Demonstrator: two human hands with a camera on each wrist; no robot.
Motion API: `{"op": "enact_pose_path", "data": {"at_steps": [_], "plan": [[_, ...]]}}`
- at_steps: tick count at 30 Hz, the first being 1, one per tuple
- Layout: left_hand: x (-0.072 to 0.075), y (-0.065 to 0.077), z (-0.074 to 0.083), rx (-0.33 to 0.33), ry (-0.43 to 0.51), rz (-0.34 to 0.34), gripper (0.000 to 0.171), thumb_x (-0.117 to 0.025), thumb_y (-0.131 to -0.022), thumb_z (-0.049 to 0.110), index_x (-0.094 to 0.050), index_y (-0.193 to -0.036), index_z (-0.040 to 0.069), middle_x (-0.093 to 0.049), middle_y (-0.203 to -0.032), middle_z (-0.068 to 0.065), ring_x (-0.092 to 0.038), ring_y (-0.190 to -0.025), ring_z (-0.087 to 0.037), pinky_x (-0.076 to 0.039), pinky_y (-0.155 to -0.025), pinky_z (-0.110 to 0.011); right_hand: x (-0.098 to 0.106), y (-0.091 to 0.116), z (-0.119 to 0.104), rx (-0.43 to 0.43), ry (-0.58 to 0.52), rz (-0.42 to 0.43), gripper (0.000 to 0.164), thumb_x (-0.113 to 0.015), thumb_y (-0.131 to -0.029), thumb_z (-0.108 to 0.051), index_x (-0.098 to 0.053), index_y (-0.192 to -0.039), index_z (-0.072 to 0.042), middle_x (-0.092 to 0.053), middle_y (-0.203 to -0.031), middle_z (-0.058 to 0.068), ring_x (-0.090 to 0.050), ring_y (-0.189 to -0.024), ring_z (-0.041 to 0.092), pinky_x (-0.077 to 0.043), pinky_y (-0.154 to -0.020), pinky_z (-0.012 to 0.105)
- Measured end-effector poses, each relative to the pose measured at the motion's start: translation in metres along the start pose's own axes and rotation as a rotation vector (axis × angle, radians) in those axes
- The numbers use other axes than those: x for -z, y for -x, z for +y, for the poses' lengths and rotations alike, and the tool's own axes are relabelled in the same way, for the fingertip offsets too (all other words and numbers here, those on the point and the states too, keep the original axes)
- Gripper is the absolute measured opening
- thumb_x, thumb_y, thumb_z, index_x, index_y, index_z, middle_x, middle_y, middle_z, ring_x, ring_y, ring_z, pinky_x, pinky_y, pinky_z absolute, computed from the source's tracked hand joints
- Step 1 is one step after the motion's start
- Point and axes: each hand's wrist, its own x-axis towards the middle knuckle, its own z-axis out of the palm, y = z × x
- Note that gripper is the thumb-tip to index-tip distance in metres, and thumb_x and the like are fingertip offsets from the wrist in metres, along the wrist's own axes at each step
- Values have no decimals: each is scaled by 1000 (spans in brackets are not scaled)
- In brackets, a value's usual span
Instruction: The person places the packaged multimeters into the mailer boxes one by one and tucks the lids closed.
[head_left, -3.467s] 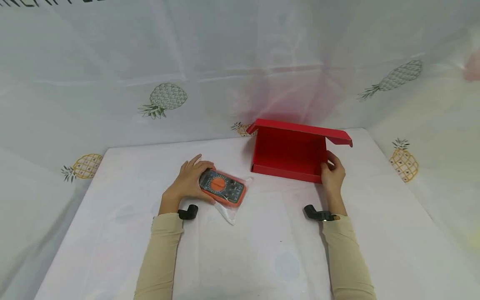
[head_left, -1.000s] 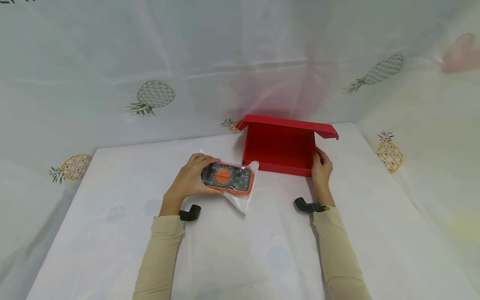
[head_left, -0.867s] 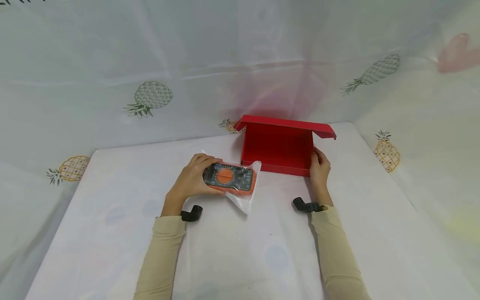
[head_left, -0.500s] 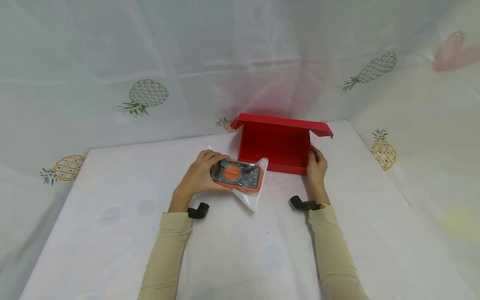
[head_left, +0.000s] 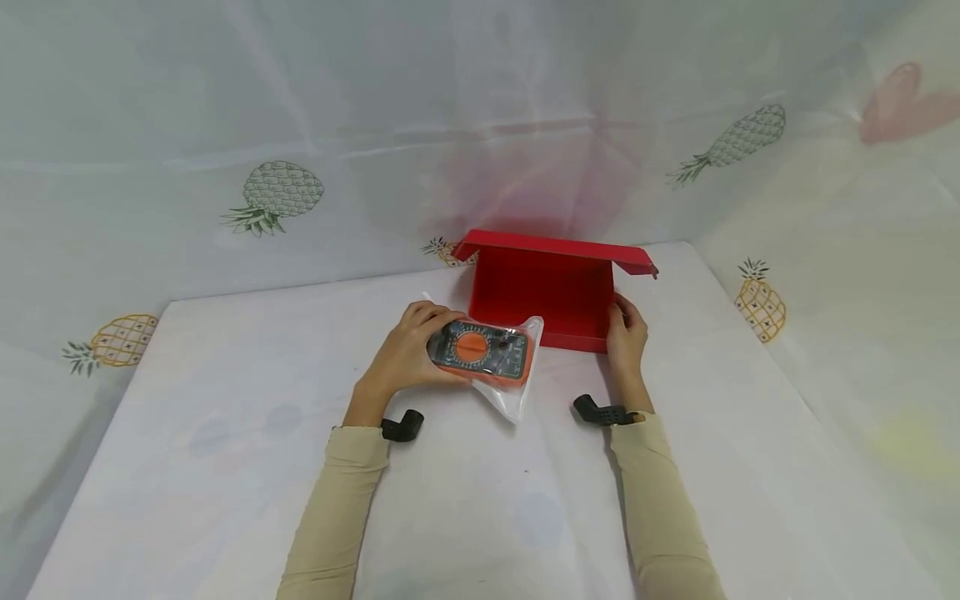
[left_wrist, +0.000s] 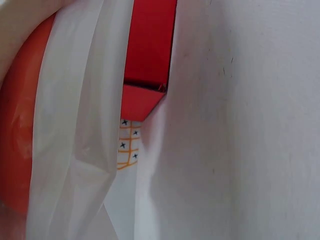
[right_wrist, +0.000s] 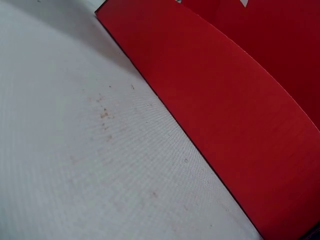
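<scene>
My left hand (head_left: 415, 347) grips one end of an orange and dark multimeter (head_left: 483, 352) with a round orange dial. A clear plastic bag (head_left: 510, 404) wraps the meter, its loose corner hanging toward me. Just behind the meter stands a red cardboard box (head_left: 573, 342) with its lid (head_left: 555, 244) raised at the back; the meter overlaps its front left corner in the head view. My right hand (head_left: 627, 337) pinches the box's right side wall, thumb toward the inside. Up close in the left wrist view are the orange casing (left_wrist: 20, 130) and the bag (left_wrist: 80, 140).
A white cloth covers the table (head_left: 480, 508). Behind it hangs a pale curtain (head_left: 375, 100) printed with pineapples, close to the box's lid. Each wrist carries a small black camera, such as the left one (head_left: 405, 426).
The left hand has lifted the bagged multimeter and carried it right, up to the box's front left corner. The right hand keeps hold of the box's side. The head view has shifted slightly.
</scene>
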Motion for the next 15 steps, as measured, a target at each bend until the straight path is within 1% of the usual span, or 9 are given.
{"op": "enact_pose_path", "data": {"at_steps": [5, 10, 15], "plan": [[-3, -5, 2, -22, -4, 12, 92, -92, -54, 54, -59, -133, 19, -54, -127, -6, -39, -124, -25, -49, -97, -48, 1, 0, -1, 2, -8, -7, 41, -43, -102, -21, -53, -138, -4, -55, -138, 16, -50, -121, 28, -41, -106, 43], [-7, -8, 4, -38, -9, 46, 93, -92, -54, 52, -60, -132, 14, -55, -127, -8, -40, -124, -26, -47, -98, -48, 1, 0, -1, 9, -16, -8, 41, -42, -102, -19, -54, -137, -3, -55, -137, 17, -51, -122, 29, -41, -106, 44], [-11, -12, 6, -63, -7, 78, 93, -93, -52, 51, -60, -132, 15, -55, -126, -9, -40, -124, -28, -46, -98, -49, 1, 1, 1, 20, -12, -18, 42, -43, -102, -21, -52, -139, -4, -54, -139, 16, -51, -122, 29, -42, -106, 45]]}}
